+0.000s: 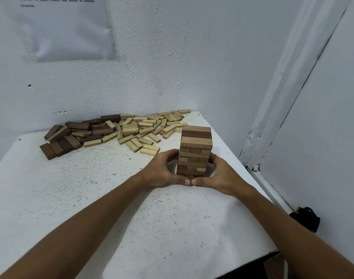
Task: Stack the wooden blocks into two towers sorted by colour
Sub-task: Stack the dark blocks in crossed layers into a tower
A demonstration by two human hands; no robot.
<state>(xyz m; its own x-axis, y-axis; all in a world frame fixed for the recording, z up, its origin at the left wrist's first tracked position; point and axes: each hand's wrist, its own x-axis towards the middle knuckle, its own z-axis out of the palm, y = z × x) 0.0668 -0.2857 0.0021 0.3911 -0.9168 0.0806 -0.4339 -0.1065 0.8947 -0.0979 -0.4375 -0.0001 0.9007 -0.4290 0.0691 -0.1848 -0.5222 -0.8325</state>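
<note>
White table (91,188), speckled, set in a wall corner. Paper sheet (61,27) on the wall top left: printed text mostly too blurred, "atau" and "ke kawasan" partly legible. Loose pile along the table's far edge: light blocks (143,127) centre to right, dark blocks (71,135) on the left. Brown tower (195,152) upright near the right edge, layers crossed. Left hand (162,170) and right hand (222,178) cup the tower's base from both sides, fingers curled round it, thumbs meeting in front.
</note>
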